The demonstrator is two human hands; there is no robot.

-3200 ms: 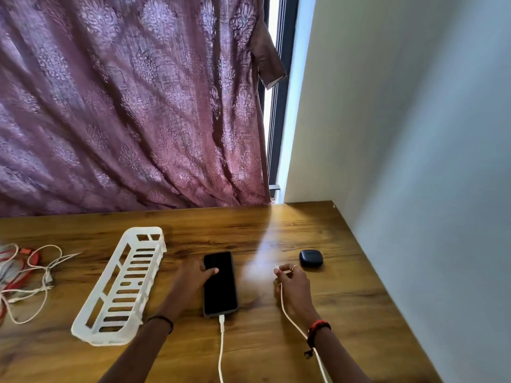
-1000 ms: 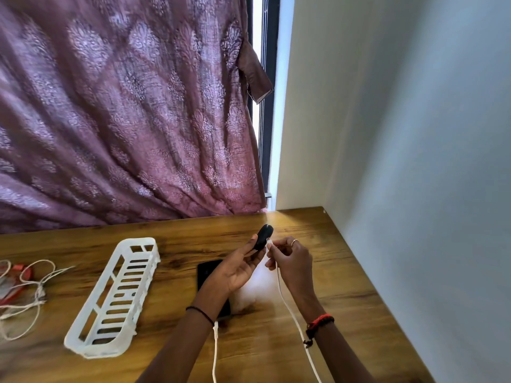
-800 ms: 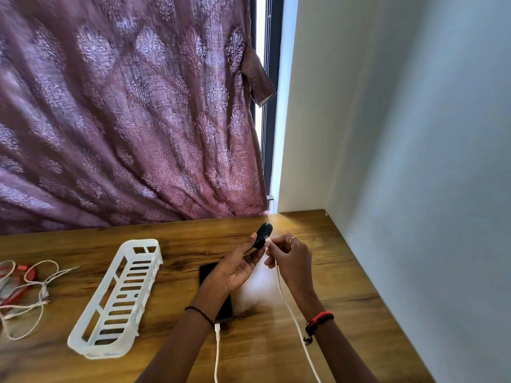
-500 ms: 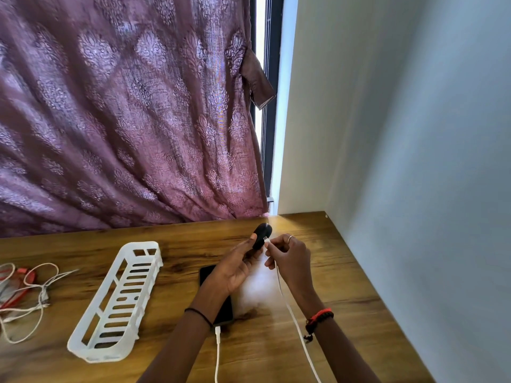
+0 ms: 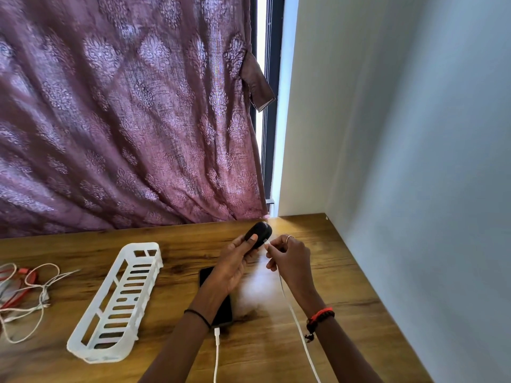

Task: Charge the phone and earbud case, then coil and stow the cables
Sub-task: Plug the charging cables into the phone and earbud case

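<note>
The left hand (image 5: 235, 261) grips the black earbud case (image 5: 258, 235) above the desk (image 5: 345, 286). The right hand (image 5: 290, 258) pinches the white cable's plug (image 5: 266, 241) at the case. The phone (image 5: 224, 310) is plugged in. Next, push the plug straight in.

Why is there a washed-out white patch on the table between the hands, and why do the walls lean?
Head view: daylight from the window gap beside the curtain glares off the table, bleaching the wood; the wide-angle lens bends the wall edges; the earbud case stays reasonably sharp.
</note>
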